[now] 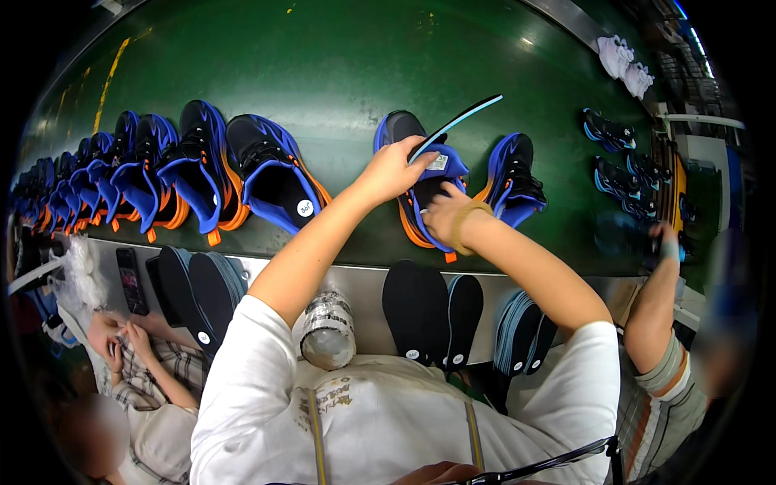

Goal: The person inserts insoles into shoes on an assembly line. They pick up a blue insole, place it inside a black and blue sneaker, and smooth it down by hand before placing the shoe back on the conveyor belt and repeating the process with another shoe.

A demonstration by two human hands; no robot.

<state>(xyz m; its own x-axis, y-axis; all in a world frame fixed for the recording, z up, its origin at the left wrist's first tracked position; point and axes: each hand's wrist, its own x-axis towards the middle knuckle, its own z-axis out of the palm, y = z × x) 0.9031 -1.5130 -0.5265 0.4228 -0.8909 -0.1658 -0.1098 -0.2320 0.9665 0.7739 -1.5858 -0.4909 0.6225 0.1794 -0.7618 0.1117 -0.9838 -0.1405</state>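
My left hand [394, 170] is closed on a black insole [457, 124] with a light blue edge, which sticks out up and to the right. That hand sits over a black and blue sneaker [402, 124] with an orange sole, its toe pointing away from me. Partly inside the sneaker's opening is my right hand [449, 217], fingers bent and apart; some fingertips are hidden. A pale label shows on the sneaker's tongue. Close by on the right stands another black and blue sneaker [512, 174].
Several matching sneakers [271, 166] line the green belt [323, 56] to the left. Stacked insoles [416, 307], a tape roll [328, 331] and a phone [132, 280] lie on the metal ledge. A person sits at lower left; another's arm [651, 311] reaches toward dark shoes at right.
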